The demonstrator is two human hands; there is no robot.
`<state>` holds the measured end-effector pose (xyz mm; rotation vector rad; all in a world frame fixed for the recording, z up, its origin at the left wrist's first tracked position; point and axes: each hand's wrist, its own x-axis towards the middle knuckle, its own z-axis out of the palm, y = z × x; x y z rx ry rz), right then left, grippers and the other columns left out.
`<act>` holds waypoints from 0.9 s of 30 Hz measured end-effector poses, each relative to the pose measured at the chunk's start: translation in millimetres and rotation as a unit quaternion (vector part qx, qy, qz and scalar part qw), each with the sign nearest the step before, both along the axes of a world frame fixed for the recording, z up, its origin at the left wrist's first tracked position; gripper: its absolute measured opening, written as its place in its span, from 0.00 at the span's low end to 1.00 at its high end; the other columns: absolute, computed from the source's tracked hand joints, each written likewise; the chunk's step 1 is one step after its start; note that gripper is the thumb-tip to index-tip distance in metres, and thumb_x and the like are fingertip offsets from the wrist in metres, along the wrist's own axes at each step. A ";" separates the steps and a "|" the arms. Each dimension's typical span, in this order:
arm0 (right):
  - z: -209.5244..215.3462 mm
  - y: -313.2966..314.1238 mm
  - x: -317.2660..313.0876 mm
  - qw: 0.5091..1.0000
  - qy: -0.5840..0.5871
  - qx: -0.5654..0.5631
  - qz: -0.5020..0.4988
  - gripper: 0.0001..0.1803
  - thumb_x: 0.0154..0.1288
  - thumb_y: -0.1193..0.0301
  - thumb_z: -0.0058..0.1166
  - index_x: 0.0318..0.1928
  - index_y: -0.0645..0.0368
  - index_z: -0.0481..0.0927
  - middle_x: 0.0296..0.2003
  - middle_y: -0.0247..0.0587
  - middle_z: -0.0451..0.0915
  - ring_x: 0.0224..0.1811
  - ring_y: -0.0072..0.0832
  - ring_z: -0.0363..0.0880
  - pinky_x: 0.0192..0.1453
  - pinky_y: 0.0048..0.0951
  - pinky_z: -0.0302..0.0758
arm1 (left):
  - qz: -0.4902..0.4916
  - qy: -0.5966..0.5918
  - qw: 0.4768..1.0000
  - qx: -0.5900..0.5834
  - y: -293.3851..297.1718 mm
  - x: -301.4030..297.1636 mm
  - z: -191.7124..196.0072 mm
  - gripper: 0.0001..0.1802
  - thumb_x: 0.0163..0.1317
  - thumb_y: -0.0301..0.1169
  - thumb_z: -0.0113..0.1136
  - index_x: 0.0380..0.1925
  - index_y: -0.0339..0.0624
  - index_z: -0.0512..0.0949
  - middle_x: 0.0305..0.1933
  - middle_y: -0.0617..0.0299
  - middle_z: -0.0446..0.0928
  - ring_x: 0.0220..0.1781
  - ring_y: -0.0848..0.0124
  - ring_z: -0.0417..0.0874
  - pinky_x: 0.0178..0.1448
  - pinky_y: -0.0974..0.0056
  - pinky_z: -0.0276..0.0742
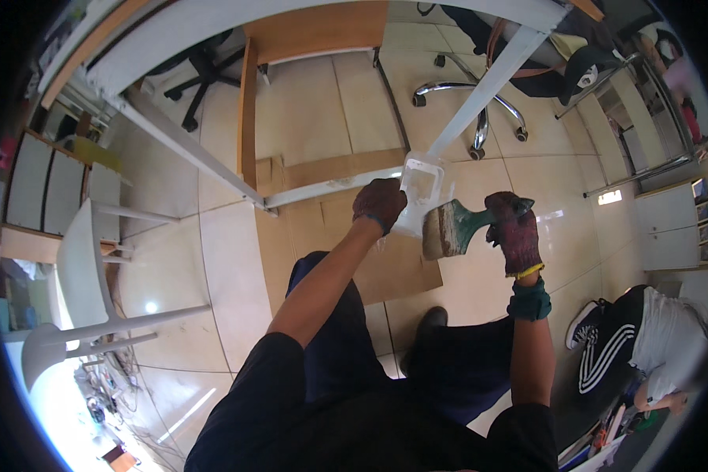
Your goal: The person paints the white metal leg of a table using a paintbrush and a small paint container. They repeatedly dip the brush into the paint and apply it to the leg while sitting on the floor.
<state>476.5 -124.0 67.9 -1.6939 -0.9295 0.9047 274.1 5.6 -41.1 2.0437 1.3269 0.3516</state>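
A wide paintbrush with a green handle and pale, paint-caked bristles is in my right hand, its gloved fingers wrapped round the handle. The bristles point left, toward a translucent white plastic tub with white residue inside. My left hand, in a dark knit glove, is closed on the left side of that tub. Just behind the tub, the lower corner of a white metal frame comes down to the floor. The brush and tub lie close together; whether they touch I cannot tell.
Flattened cardboard covers the tiles beneath my hands. A chrome-legged swivel chair stands beyond the frame, and a wooden desk farther back. On the left is a white plastic chair. Another person is low down at the right.
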 end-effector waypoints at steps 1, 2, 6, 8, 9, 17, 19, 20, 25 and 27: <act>1.6 -1.8 -0.4 1.000 -0.002 0.003 -0.005 0.17 0.62 0.57 0.56 0.39 0.59 0.80 0.20 0.33 0.75 0.16 0.20 0.72 0.20 0.23 0.66 | -0.009 0.004 1.000 0.015 1.6 -0.5 3.1 0.19 0.55 0.42 0.49 0.31 0.37 0.79 0.35 0.39 0.79 0.41 0.44 0.80 0.47 0.46 0.74; 1.9 -2.6 1.5 1.000 0.007 0.006 -0.011 0.17 0.62 0.58 0.56 0.39 0.59 0.80 0.20 0.33 0.75 0.17 0.21 0.72 0.20 0.23 0.66 | -0.016 0.008 0.999 0.031 2.3 0.1 6.5 0.19 0.55 0.43 0.49 0.31 0.37 0.79 0.35 0.39 0.78 0.41 0.44 0.79 0.46 0.46 0.74; 11.9 -1.1 9.7 0.998 0.040 0.049 -0.028 0.15 0.61 0.60 0.55 0.38 0.60 0.80 0.22 0.35 0.76 0.17 0.22 0.72 0.22 0.24 0.67 | 0.002 0.061 0.998 0.029 0.8 3.0 32.9 0.19 0.55 0.43 0.49 0.28 0.38 0.79 0.34 0.40 0.78 0.39 0.43 0.80 0.45 0.45 0.74; 21.2 -7.4 15.9 0.991 0.078 0.100 -0.049 0.15 0.61 0.61 0.56 0.37 0.61 0.80 0.23 0.35 0.76 0.18 0.22 0.73 0.21 0.24 0.67 | -0.007 0.071 0.997 0.034 0.0 5.9 51.1 0.19 0.54 0.43 0.48 0.28 0.38 0.78 0.33 0.40 0.78 0.38 0.43 0.80 0.45 0.45 0.74; 23.0 -8.0 22.2 0.984 0.131 0.102 -0.072 0.13 0.61 0.64 0.55 0.38 0.62 0.79 0.25 0.36 0.77 0.18 0.22 0.73 0.21 0.24 0.68 | -0.012 0.083 0.996 0.026 2.6 6.1 58.4 0.19 0.54 0.44 0.48 0.28 0.38 0.79 0.33 0.40 0.78 0.38 0.43 0.80 0.45 0.46 0.74; 26.3 -17.1 67.3 0.919 0.265 0.287 -0.046 0.23 0.59 0.55 0.57 0.45 0.60 0.72 0.29 0.37 0.73 0.18 0.26 0.74 0.20 0.27 0.74 | 0.001 0.072 0.988 0.135 3.1 12.9 137.2 0.17 0.56 0.44 0.53 0.27 0.40 0.79 0.29 0.45 0.78 0.34 0.45 0.80 0.41 0.50 0.76; 41.3 -10.1 79.5 0.897 0.280 0.340 -0.030 0.23 0.59 0.54 0.57 0.44 0.59 0.72 0.28 0.36 0.72 0.18 0.26 0.73 0.19 0.28 0.74 | -0.006 0.072 0.986 0.151 5.6 17.0 163.8 0.17 0.57 0.44 0.55 0.25 0.40 0.78 0.27 0.45 0.78 0.32 0.46 0.79 0.38 0.52 0.76; 46.4 -6.8 85.8 0.886 0.283 0.366 -0.020 0.23 0.59 0.54 0.57 0.44 0.58 0.73 0.28 0.35 0.72 0.18 0.26 0.73 0.19 0.28 0.73 | -0.012 0.067 0.985 0.159 8.2 20.0 174.3 0.18 0.58 0.44 0.55 0.25 0.39 0.78 0.27 0.45 0.78 0.32 0.46 0.79 0.38 0.52 0.76; 77.0 20.3 109.6 0.855 0.256 0.450 -0.017 0.22 0.63 0.53 0.55 0.47 0.58 0.73 0.28 0.37 0.74 0.23 0.26 0.74 0.24 0.35 0.79 | 0.008 0.066 0.983 0.169 20.2 35.7 220.3 0.19 0.57 0.45 0.54 0.30 0.40 0.81 0.29 0.44 0.79 0.35 0.47 0.80 0.43 0.53 0.76; 85.1 34.3 117.2 0.845 0.232 0.479 -0.038 0.23 0.64 0.53 0.54 0.48 0.59 0.73 0.31 0.37 0.75 0.24 0.26 0.75 0.26 0.36 0.80 | 0.041 0.053 0.992 0.104 16.9 44.6 246.5 0.20 0.54 0.47 0.55 0.29 0.39 0.82 0.27 0.44 0.79 0.35 0.47 0.80 0.45 0.53 0.76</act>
